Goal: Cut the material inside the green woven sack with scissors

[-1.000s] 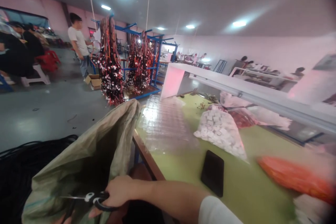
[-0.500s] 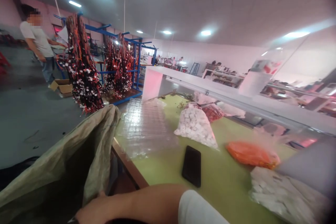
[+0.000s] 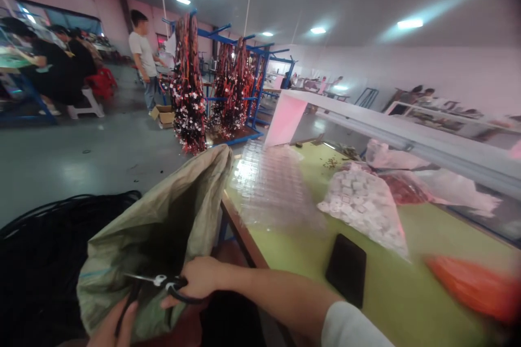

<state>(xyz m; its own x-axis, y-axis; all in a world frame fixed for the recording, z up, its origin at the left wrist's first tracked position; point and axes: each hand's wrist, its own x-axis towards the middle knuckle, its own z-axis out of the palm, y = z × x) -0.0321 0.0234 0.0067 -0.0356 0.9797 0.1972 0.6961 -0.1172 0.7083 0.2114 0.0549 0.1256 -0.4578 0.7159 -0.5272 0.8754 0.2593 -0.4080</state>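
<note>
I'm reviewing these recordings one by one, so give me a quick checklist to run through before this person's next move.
1. Scissors held by the handles in the right hand: ok.
2. Dark strip held in the left hand: ok.
3. Blades clear of the left hand: cannot tell; they look close together.
4. Dark strip between the blades: cannot tell, too small to see.
5. Sack mouth open: ok, gaping beside the table.
6. Phone away from the scissors: ok, lying on the table.

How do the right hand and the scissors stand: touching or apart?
Touching: the head view shows the right hand holding the scissors by the handles.
</note>
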